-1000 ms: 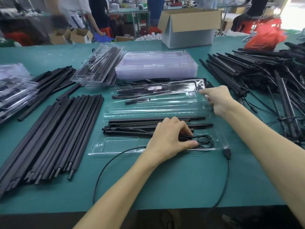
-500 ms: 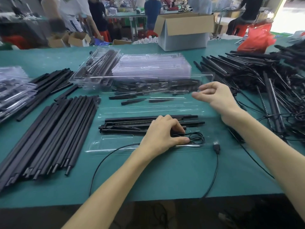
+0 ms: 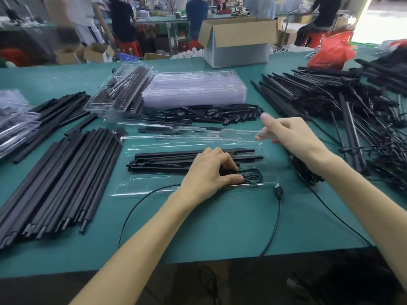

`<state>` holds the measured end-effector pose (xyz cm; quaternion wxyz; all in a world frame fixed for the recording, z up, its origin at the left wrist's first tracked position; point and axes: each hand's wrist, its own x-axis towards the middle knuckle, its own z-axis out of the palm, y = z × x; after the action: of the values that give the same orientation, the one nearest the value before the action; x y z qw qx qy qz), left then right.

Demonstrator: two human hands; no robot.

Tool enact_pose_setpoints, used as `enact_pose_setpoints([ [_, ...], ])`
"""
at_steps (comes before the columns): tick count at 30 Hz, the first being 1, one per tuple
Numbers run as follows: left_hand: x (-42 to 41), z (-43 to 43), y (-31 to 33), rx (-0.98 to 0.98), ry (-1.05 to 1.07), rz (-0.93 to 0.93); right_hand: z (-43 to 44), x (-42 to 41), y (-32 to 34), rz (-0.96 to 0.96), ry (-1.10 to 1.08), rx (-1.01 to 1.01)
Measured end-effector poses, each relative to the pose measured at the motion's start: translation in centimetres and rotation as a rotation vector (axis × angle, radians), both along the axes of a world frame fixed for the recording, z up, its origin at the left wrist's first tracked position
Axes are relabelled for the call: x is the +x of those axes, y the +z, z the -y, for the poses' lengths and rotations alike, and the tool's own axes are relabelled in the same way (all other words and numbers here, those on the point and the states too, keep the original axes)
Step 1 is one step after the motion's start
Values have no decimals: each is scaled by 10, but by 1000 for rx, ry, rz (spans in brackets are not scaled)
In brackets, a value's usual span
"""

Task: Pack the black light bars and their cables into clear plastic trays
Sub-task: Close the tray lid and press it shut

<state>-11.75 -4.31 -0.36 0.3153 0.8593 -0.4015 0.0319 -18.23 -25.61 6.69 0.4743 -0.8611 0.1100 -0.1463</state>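
My left hand [image 3: 211, 170] is curling round the coiled cable [image 3: 253, 174], pressing it into the near tray [image 3: 141, 190], beside the black light bars [image 3: 171, 160] lying in it. My right hand [image 3: 290, 137] is pinching the far tray [image 3: 209, 137] at its right end.

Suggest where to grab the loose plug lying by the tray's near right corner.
Pinch the plug body across its sides, coming from above on the right. It lies flat on the table just outside the tray, its thin cable trailing toward the near edge, so the body is likely the only stiff part. The left hand holds the coiled cable to its left.
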Motion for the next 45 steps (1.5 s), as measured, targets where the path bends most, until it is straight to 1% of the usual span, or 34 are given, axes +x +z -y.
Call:
enact_pose_setpoints([
  [5,-4,-1,0,-6,23,48,-1,-10,-10,-24,22,-168],
  [10,-10,1,3,14,55,84,-4,-19,-29,-6,57,-218],
  [15,-15,-4,1,14,93,52,-8,-21,-35,11,70,-308],
  [22,-24,-29,6,13,-36,13,-13,-25,-43,-3,65,-429],
  [24,-28,-38,11,75,-87,0,-15,-27,-48,-9,60,-463],
  [25,-30,-42,14,138,-111,5,-16,-27,-51,-6,58,-485],
  [28,-38,-53,20,398,-152,39,-19,-30,-58,16,50,-533],
  [30,-43,-60,28,515,-159,-14,-20,-31,-61,26,48,-538],
  [33,-50,-71,54,597,-204,-119,-20,-31,-61,23,48,-535],
  [35,-50,-72,76,560,-247,-190,-21,-31,-62,16,42,-549],
  [36,-50,-68,85,469,-267,-242,-21,-31,-63,13,39,-556],
  [38,-48,-55,93,173,-272,-319,-21,-31,-64,5,32,-559],
  [39,-45,-46,90,51,-237,-302,-21,-31,-64,2,29,-557],
  [40,-40,-37,84,-14,-187,-242,-22,-31,-65,1,28,-554],
  [42,-29,-15,66,-13,-109,-114,-23,-31,-65,7,33,-548],
  [43,-23,-3,56,28,-98,-84,-22,-32,-65,13,36,-544],
  [45,-13,17,37,169,-108,-36,-21,-33,-67,26,51,-523],
])
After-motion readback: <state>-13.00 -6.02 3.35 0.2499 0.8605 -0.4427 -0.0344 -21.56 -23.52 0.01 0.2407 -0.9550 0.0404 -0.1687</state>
